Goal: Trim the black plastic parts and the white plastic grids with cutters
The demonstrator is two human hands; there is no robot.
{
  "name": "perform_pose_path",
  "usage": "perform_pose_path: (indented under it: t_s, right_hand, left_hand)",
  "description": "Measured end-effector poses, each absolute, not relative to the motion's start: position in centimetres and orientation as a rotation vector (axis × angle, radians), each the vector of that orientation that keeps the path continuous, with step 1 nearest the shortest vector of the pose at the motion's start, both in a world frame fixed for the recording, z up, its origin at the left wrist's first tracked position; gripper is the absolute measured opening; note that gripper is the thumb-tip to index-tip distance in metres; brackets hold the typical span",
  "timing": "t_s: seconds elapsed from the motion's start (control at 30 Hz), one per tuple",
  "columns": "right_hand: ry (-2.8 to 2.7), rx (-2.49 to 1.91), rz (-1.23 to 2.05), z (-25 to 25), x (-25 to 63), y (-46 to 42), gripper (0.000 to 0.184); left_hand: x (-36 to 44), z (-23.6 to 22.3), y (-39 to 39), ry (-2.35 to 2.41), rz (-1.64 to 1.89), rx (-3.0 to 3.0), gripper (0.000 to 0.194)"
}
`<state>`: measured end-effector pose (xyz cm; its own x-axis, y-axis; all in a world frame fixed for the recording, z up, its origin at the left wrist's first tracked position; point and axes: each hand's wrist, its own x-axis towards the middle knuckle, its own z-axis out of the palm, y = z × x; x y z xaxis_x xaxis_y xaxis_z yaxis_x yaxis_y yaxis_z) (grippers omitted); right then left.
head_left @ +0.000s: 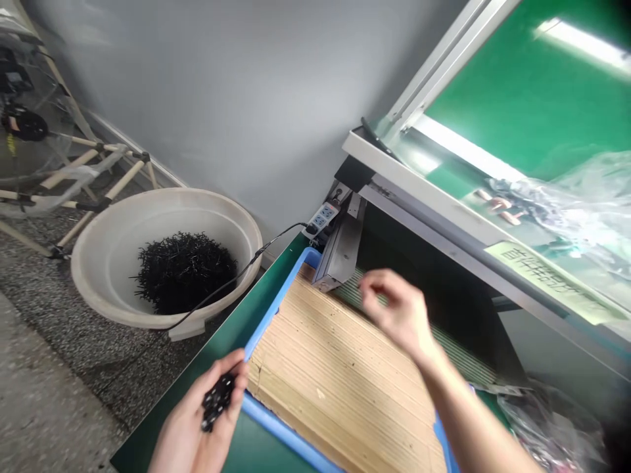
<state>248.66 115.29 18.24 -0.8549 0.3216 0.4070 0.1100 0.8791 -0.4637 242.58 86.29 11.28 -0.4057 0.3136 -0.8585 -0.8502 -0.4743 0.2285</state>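
Observation:
My left hand [201, 412] is cupped at the lower left, its fingers curled round a clump of small black parts [217, 398] with shiny spots. Its fingertips are close to the corner of a blue tray [282, 430] lined with ribbed brown cardboard [340, 368]. Above the far side of the cardboard hovers my right hand [394, 309], slightly blurred. Thumb and forefinger are bent together in a pinch; whether anything sits between them I cannot make out. Behind that hand runs a ribbed, dark green belt-like surface [458, 351] beneath a raised metal frame.
A large white tub [89, 263] with a heap of thin black pieces [185, 272] stands on the floor at left. A power strip [323, 218] and its cable lie by the green table edge [269, 279]. Clear plastic bags [552, 420] are at lower right.

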Motion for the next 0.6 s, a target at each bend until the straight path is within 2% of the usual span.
perform_pose_path:
  t_s: [0.1, 0.17, 0.3, 0.4, 0.5, 0.6]
  right_hand:
    - [-2.646, 0.131, 0.864, 17.7, 251.0, 106.1, 0.016]
    - [-2.745, 0.234, 0.895, 17.5, 251.6, 102.0, 0.018]
    - [-2.801, 0.284, 0.935, 17.6, 251.5, 100.8, 0.026]
    - [-2.71, 0.141, 0.877, 17.6, 250.9, 106.6, 0.024]
    - [-2.55, -0.502, 0.435, 16.9, 249.4, 117.6, 0.02]
    - [-2.479, -0.98, -0.051, 15.7, 247.2, 129.1, 0.024]
  left_hand:
    - [243.5, 13.1, 89.4, 0.759, 1.988, -0.833, 0.024]
    - [244.2, 13.0, 90.7, 0.647, 1.971, -0.748, 0.022]
    - [245.0, 12.1, 91.3, 0.571, 1.954, -0.726, 0.02]
    - [244.6, 12.0, 90.6, 0.629, 1.926, -0.75, 0.016]
    - [243.9, 12.0, 89.9, 0.672, 1.908, -0.784, 0.02]
    - [243.4, 11.6, 89.6, 0.678, 1.902, -0.826, 0.02]
